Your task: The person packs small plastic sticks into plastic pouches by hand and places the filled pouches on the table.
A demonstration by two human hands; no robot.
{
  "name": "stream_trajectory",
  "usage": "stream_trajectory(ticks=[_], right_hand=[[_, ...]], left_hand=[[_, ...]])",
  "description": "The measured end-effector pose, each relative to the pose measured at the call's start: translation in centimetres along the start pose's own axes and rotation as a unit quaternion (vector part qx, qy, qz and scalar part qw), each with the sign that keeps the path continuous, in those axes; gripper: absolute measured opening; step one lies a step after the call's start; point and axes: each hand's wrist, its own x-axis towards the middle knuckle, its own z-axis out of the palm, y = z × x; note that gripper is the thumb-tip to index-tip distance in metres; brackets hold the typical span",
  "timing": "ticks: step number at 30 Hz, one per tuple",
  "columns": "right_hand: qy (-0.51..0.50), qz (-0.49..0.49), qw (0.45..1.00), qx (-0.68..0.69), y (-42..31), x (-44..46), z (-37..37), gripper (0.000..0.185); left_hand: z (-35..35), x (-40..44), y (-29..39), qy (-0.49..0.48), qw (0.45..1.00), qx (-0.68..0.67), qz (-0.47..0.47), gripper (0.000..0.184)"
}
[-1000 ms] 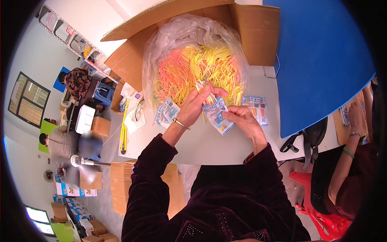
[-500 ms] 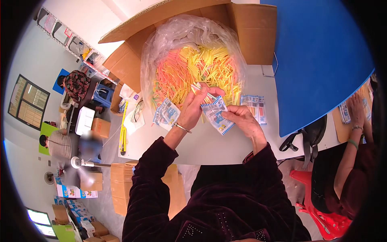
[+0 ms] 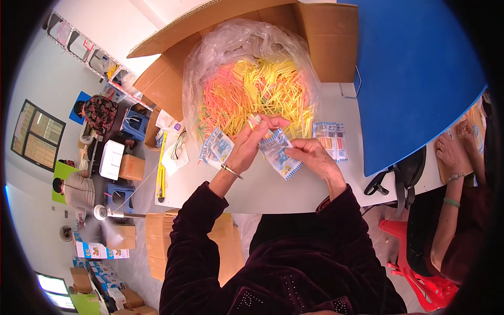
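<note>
My left hand (image 3: 242, 147), with a bangle at its wrist, is closed around a small bunch of thin sticks (image 3: 254, 122) whose pale ends poke out past the fingers. Those fingers also meet the top of a small clear-and-blue printed packet (image 3: 279, 155). Between thumb and fingers, my right hand (image 3: 316, 159) pinches the packet's right side. How far the sticks reach into it is hidden. Just beyond my hands lies a heap of pink and yellow sticks (image 3: 262, 86) in a clear plastic bag (image 3: 231, 39). Another packet (image 3: 216, 148) lies left of my left wrist.
A cardboard box (image 3: 331, 44) surrounds the bag. Filled packets (image 3: 331, 140) lie at right, glasses (image 3: 180, 146) and a yellow cutter (image 3: 161, 168) at left. A blue panel (image 3: 415, 79) borders the right side, near a black bag (image 3: 409, 173) and a co-worker's hands (image 3: 449, 149).
My left hand and the sticks have shifted slightly down towards me, and the packet has dropped a little with them. At right, the co-worker's hands have moved. A blurred figure at left is gone.
</note>
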Motion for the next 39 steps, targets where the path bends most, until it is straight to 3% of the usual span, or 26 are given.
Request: stream_trajectory(ticks=[2,5,8,11,16,23,25,29,32,34,39], right_hand=[[-0.012,-0.023,0.999,-0.025,0.7,0.4,-0.2,0.017],[-0.011,-0.033,0.999,-0.023,-0.1,-0.1,0.0,0.017],[0.003,-0.017,1.0,0.014,-0.3,-0.2,-0.1,0.017],[-0.011,-0.022,1.0,0.006,0.1,0.1,-0.1,0.016],[-0.023,-0.038,0.999,-0.006,0.2,0.0,-0.3,0.015],[-0.022,-0.038,0.999,-0.002,0.2,-0.1,-0.2,0.016],[-0.019,-0.026,0.999,0.013,0.0,-0.2,-0.2,0.016],[-0.004,-0.029,1.0,0.002,-0.1,-0.3,-0.2,0.017],[0.003,-0.043,0.999,-0.008,0.0,-0.2,-0.2,0.018],[0.013,-0.058,0.998,-0.021,0.1,-0.2,-0.2,0.018],[0.043,-0.047,0.998,0.021,-0.8,-0.5,0.4,0.015]], left_hand=[[-0.2,0.5,0.6,-0.029,0.997,0.066,0.023,0.024],[-0.1,0.7,1.1,-0.062,0.996,0.053,-0.045,0.026],[0.2,0.9,0.5,-0.049,0.997,0.023,-0.063,0.029],[1.0,1.1,0.4,-0.007,0.998,0.055,-0.022,0.036],[0.7,1.7,0.5,-0.012,0.998,-0.041,-0.051,0.038],[0.8,1.2,0.1,-0.008,0.999,-0.012,-0.04,0.039],[0.5,1.1,0.0,-0.018,0.999,0.029,-0.029,0.031],[0.1,0.3,-0.3,-0.036,0.998,-0.004,-0.049,0.03],[-0.4,0.0,-0.3,-0.085,0.995,0.029,-0.036,0.032],[-1.4,0.1,-0.2,-0.088,0.978,0.191,-0.003,0.035],[-1.7,0.1,1.4,-0.073,0.967,0.241,0.034,0.038]])
